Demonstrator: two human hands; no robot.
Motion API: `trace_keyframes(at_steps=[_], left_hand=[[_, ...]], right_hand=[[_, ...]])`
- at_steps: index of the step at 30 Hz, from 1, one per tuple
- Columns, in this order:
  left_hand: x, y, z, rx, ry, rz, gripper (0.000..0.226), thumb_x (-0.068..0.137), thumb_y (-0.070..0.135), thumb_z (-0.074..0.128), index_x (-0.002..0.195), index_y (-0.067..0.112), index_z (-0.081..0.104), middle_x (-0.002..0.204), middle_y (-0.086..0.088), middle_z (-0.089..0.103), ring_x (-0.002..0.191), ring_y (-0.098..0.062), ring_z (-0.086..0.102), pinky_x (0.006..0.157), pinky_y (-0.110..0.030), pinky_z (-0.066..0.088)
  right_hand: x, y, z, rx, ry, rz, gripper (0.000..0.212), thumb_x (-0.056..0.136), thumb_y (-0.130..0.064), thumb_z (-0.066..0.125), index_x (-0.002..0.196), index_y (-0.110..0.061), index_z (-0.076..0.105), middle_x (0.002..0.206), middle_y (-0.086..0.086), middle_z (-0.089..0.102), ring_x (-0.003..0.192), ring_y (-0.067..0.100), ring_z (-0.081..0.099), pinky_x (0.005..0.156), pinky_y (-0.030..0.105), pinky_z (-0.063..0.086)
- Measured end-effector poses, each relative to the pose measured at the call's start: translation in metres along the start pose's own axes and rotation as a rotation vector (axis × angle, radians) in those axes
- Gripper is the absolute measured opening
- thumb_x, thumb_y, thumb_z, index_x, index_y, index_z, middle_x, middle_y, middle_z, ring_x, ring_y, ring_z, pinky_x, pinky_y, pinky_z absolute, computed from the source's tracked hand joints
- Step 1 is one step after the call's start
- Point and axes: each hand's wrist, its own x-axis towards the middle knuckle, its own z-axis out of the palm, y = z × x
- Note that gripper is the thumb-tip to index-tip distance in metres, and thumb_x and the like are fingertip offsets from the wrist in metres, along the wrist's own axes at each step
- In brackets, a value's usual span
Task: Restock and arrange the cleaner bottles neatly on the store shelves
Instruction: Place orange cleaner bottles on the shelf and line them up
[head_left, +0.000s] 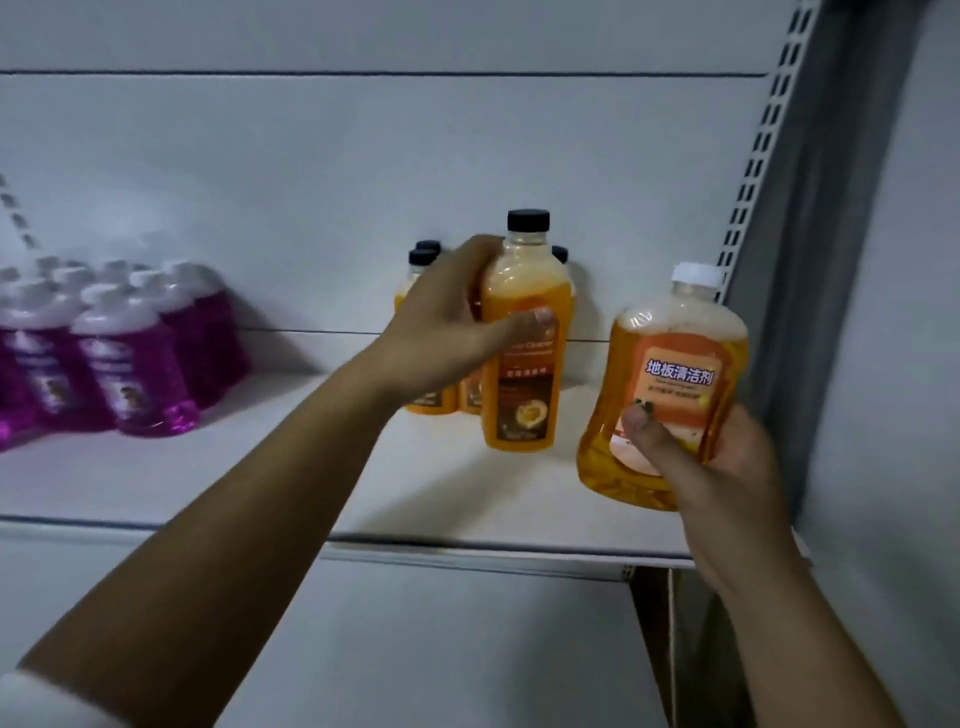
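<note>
- I am looking at a white store shelf (291, 483) with a white back panel and a slotted upright (753, 182) at the far right.
- My left thumb (519, 325) lies across the front label and the fingers curl round the back, so the left hand (441, 327) grips the black-capped orange bottle (522, 384) at its shoulder. That hold keeps it upright and label-forward.
- This bottle stands just in front of the orange row (426, 402) by the back panel. I judge it is being lined up with that row, but I cannot tell whether its base touches the shelf.
- My right thumb (644, 426) presses the label and the fingers wrap underneath. The right hand (727, 467) holds the white-capped orange bottle (675, 364) slightly tilted over the near right of the shelf, probably waiting its turn.
- Purple bottles (130, 374) are grouped well apart, far left.
</note>
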Motion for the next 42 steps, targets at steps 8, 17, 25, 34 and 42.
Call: trace_keyframes(at_steps=[8,17,25,34,42], left_hand=[[0.076,-0.016,0.024,0.316,-0.056,0.133,0.073,0.083,0.044,0.084,0.145,0.030,0.047,0.132,0.008,0.061,0.113,-0.013,0.062,0.099,-0.040,0.056],[0.093,-0.036,0.036,0.739,-0.049,0.121,0.079,0.080,0.059,0.079,0.144,0.023,0.051,0.134,-0.001,0.057,0.131,-0.025,0.043,0.107,-0.040,0.032],[0.093,-0.047,0.039,0.855,-0.011,0.178,0.087,0.076,0.060,0.081,0.150,0.030,0.045,0.140,0.001,0.054,0.135,-0.026,0.045,0.117,-0.047,0.030],[0.029,-0.017,0.016,0.788,0.106,0.211,0.070,0.087,0.063,0.069,0.146,0.031,0.049,0.146,0.002,0.055,0.140,-0.025,0.044,0.120,-0.050,0.033],[-0.122,-0.035,-0.044,0.829,0.123,-0.133,0.056,0.094,0.066,0.058,0.139,0.034,0.057,0.136,0.011,0.061,0.126,-0.016,0.055,0.105,-0.041,0.044]], right_hand=[[0.015,0.009,-0.011,-0.015,0.076,0.011,0.061,0.055,-0.064,0.076,0.111,-0.041,0.066,0.105,-0.024,0.075,0.098,0.003,0.073,0.084,0.034,0.057],[0.026,0.014,-0.003,-0.073,0.041,0.023,0.062,0.054,-0.068,0.074,0.110,-0.043,0.064,0.103,-0.032,0.073,0.095,-0.004,0.071,0.079,0.029,0.055],[0.023,0.019,0.003,-0.099,-0.002,0.025,0.066,0.051,-0.070,0.073,0.110,-0.043,0.062,0.102,-0.031,0.073,0.095,-0.006,0.070,0.074,0.023,0.052],[0.015,0.019,0.005,-0.061,-0.034,0.015,0.060,0.054,-0.066,0.074,0.108,-0.043,0.064,0.101,-0.031,0.073,0.098,0.002,0.071,0.077,0.025,0.053],[-0.007,0.019,0.052,0.069,-0.244,-0.039,0.053,0.062,-0.051,0.082,0.110,-0.032,0.068,0.101,-0.020,0.078,0.092,0.001,0.075,0.077,0.025,0.054]])
